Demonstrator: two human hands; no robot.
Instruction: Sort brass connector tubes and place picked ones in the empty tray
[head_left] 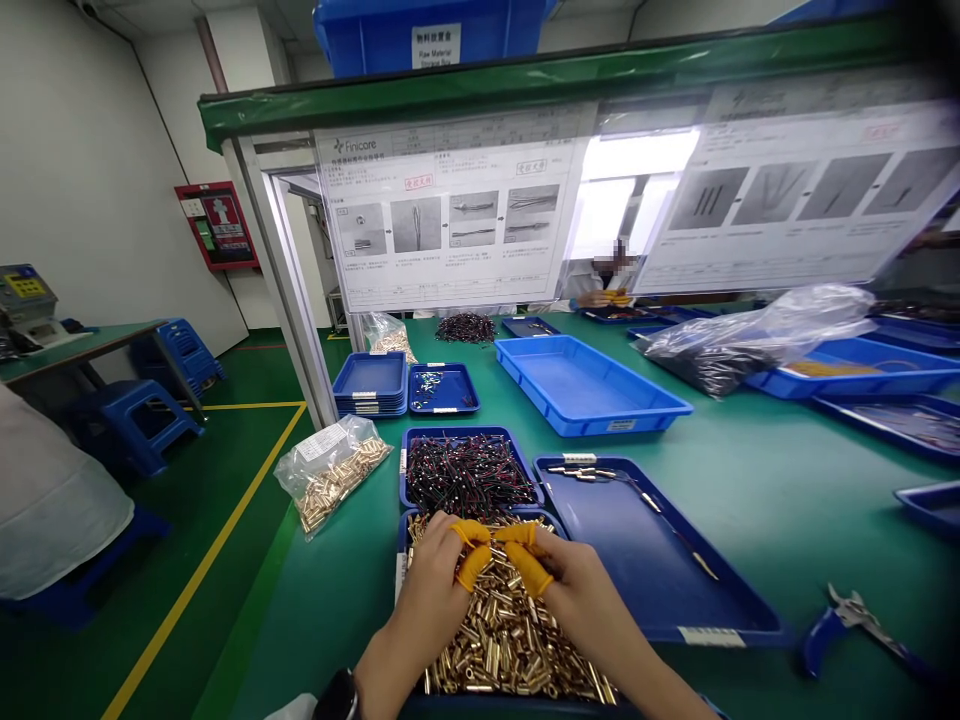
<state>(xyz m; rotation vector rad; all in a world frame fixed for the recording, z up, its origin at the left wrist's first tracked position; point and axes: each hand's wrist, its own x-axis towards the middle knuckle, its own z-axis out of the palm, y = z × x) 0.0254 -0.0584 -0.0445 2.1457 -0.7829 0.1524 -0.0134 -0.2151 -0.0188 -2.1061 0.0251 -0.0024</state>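
Note:
My left hand [441, 575] and my right hand [564, 580] meet above a blue tray [401, 580] heaped with small gold-coloured metal tubes [499, 640]. Yellow finger cots cover the thumb and a finger of each hand. Both hands are closed in a pinch, fingertips almost touching. Whatever lies between them is too small and hidden to make out. Just beyond stands a second tray with a pile of black and red wires [469, 470]. To the right, a larger flat blue tray [637, 570] holds several wires with metal tubes on them [585, 472].
Blue-handled pliers [847, 620] lie at the right. A bag of gold tubes [337, 475] sits at the left, near stacked blue trays [369, 380]. Farther back are a light-blue bin [592, 385] and a plastic bag [757, 335]. Instruction sheets [450, 220] hang ahead; another person's gloved hands [604, 298] show behind.

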